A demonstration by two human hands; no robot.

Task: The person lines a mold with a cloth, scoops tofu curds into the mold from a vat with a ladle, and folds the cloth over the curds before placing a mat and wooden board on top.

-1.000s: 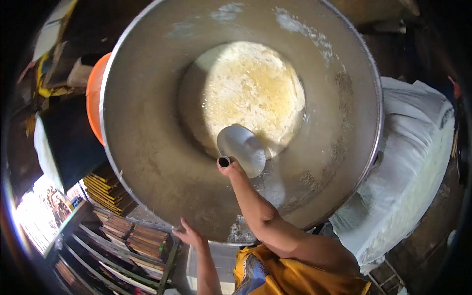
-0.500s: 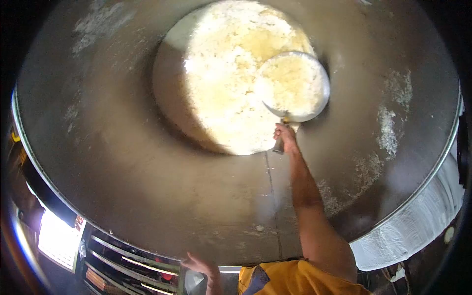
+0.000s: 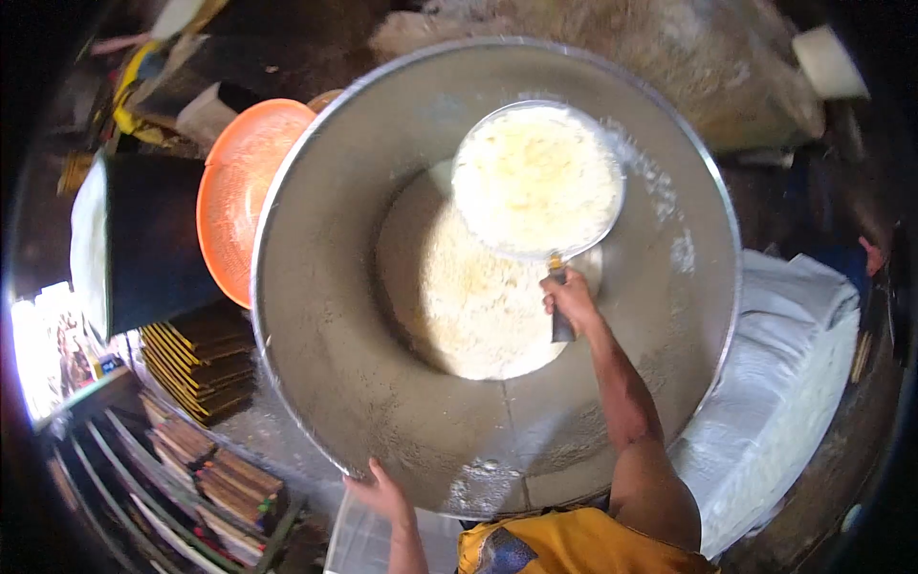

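- Higher inside the vat (image 3: pixel 320 316) than half a second earlier, the pan (image 3: pixel 621 196) hung over the far right of the vat's bottom, heaped with pale, yellowish stuff too glaring to identify.
- Right hand (image 3: pixel 572 298) was wrapped around the pan's dark handle (image 3: pixel 562 328), its palm hidden.
- Left hand (image 3: pixel 380 493) lay at the vat's near-left rim, digits spread; whether it gripped the metal could not be told.
- Pale mass (image 3: pixel 492 320) in the vat's bottom was partly covered by the pan, its left side shadowed.
- Orange basket (image 3: pixel 244 196), left of the vat, was partly hidden behind the rim.
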